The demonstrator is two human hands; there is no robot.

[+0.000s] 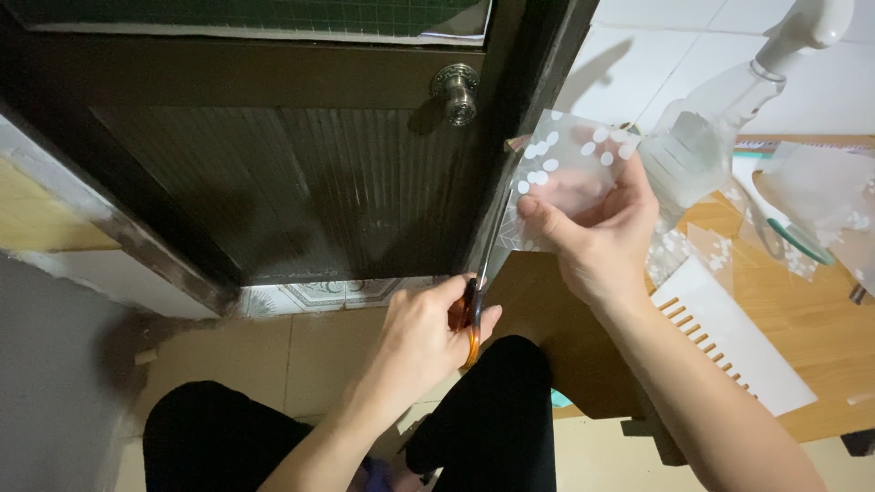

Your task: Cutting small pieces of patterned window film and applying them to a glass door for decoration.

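1. Two knees in black trousers point(492, 410) are seen at the bottom edge, above a tiled floor point(301, 355).
2. One pair of orange-handled scissors point(476, 305) is held in the left hand point(421, 342), whose fingers are curled through and around the handles; the blades are pointed up and away, with their tips at the lower edge of the film sheet.
3. One sheet of translucent film printed with white dots point(570, 173) is pinched by the right hand point(597, 228), thumb on the near face and fingers behind, and is held upright over the corner of the table.
4. One wooden table point(820, 337) is seen on the right. One white slotted card point(729, 333) is laid on it, and several more dotted film scraps point(702, 251) are scattered just beyond; their number cannot be told.
5. One clear plastic bottle with a white spout point(720, 128) is stood behind the held sheet.
6. One dark wooden door point(301, 173) with one round metal knob point(458, 93) is seen farthest off, beside a white tiled wall point(656, 55).
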